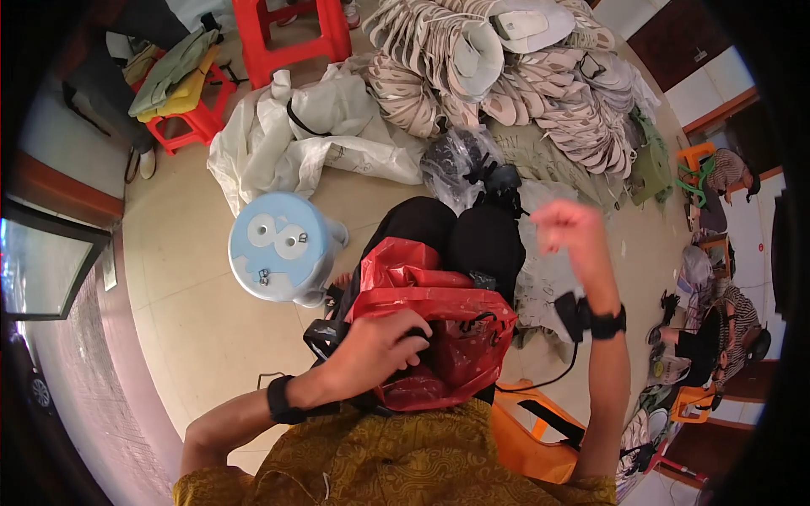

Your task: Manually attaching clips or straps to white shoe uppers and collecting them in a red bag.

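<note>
A red plastic bag (405, 291) is spread over my lap, on black trousers. My left hand (384, 350) rests on it with curled fingers, closed around a small dark piece that I cannot make out. Raised off to the right of my knees is my right hand (569, 232), blurred by motion. Its fingers look drawn together, and whatever they may pinch is too small to see. Beside my left knee stands a round light-blue plastic stool (261, 223), with a few tiny metallic pieces (264, 277) on its top.
Stacked pale shoe uppers (540, 93) form a big heap ahead, next to a crumpled white woven sack (312, 126). A clear plastic bag with black contents (456, 164) lies before my knees. Red stools (291, 38) stand beyond. Other people (734, 337) sit at the far right.
</note>
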Demonstrator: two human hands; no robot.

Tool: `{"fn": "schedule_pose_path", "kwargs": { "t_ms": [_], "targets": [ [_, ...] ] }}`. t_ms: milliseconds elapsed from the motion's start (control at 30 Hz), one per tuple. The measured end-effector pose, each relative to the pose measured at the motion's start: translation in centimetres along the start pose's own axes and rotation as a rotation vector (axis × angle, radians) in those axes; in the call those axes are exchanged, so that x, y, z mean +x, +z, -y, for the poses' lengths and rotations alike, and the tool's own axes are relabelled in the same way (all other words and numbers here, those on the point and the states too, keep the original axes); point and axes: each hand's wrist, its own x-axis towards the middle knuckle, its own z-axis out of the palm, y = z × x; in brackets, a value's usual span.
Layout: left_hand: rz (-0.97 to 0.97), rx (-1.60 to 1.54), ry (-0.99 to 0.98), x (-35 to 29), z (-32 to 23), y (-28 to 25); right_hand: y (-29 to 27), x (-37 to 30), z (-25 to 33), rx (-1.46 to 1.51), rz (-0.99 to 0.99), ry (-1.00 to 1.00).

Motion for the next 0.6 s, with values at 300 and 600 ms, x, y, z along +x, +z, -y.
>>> {"fn": "schedule_pose_path", "kwargs": {
  "t_ms": [300,600],
  "targets": [
    [-0.153,-0.697,0.077,-1.2,-1.8,-1.1,9.2,-6.6,1.8,0.043,0.526,0.056],
    [-0.279,-0.783,0.218,-0.3,-1.9,-0.5,10.4,-6.9,1.1,0.359,0.188,0.076]
  ]
}}
